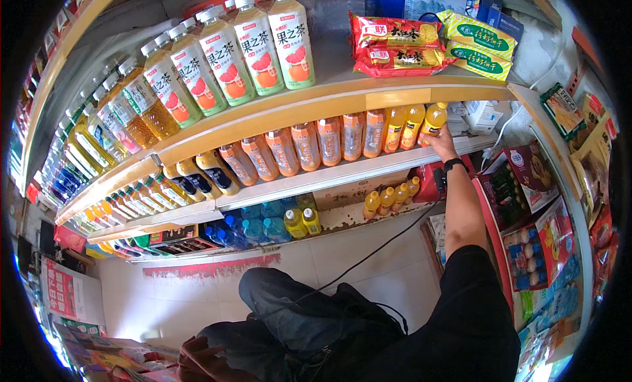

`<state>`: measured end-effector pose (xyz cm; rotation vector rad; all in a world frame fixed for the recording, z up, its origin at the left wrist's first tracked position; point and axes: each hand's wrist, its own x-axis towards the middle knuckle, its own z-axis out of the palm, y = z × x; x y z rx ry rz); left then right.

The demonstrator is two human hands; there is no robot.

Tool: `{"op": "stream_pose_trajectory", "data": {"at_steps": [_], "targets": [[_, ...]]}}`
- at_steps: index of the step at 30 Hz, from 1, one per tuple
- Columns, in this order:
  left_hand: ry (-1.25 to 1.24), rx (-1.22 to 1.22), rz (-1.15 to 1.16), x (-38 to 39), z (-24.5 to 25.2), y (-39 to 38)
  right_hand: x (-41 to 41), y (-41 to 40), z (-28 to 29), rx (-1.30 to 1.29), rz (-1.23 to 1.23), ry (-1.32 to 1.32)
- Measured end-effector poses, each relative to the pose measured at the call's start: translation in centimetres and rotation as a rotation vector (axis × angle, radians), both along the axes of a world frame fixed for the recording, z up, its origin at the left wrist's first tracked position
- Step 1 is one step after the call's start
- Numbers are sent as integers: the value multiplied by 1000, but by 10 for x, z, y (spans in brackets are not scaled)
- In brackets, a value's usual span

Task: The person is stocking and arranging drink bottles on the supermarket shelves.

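My right hand (441, 144) grips the lower part of an orange juice bottle (435, 116) with a yellow cap, at the right end of a row on the middle shelf (340, 172). The bottle tilts slightly. Just left of it stand two similar juice bottles (413, 123), then several orange-labelled drink bottles (306, 145) in line. On the wrist of that arm is a black band (454, 163). My left hand is out of view. A brown cloth (207, 360) lies beside my bent legs.
Above stand large fruit tea bottles (294, 41) and red biscuit packs (400, 46). Small juice bottles (387, 200) and blue bottles (252, 229) stand on the bottom ledge. A black cable (368, 256) crosses the floor. Open cartons (531, 253) crowd the right side.
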<state>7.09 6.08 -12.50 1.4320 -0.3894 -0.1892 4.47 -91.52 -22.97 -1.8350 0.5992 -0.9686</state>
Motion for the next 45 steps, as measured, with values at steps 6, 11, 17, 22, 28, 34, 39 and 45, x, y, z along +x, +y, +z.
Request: {"op": "stream_pose_trajectory", "data": {"at_steps": [6, 11, 17, 22, 28, 34, 39, 45], "targets": [[47, -15, 16, 0, -14, -15, 8, 5, 25, 45, 209, 157], [115, -7, 20, -8, -24, -17, 7, -3, 22, -7, 209, 113], [173, 0, 58, -21, -32, -11, -7, 56, 13, -190, -156, 250], [186, -22, 78, -21, -42, -15, -44, 108, -70, -283, -506, 96], [206, -18, 114, -31, -44, -15, -39, 197, -123, -310, -149, 237], [336, 63, 139, -76, -41, 7, -7, 223, -111, -326, -134, 334], [405, 82, 155, -100, -47, 9, 2, 219, -85, -335, -188, 204], [400, 44, 184, -112, -57, 1, -7, 198, -62, -468, -285, 46]]}}
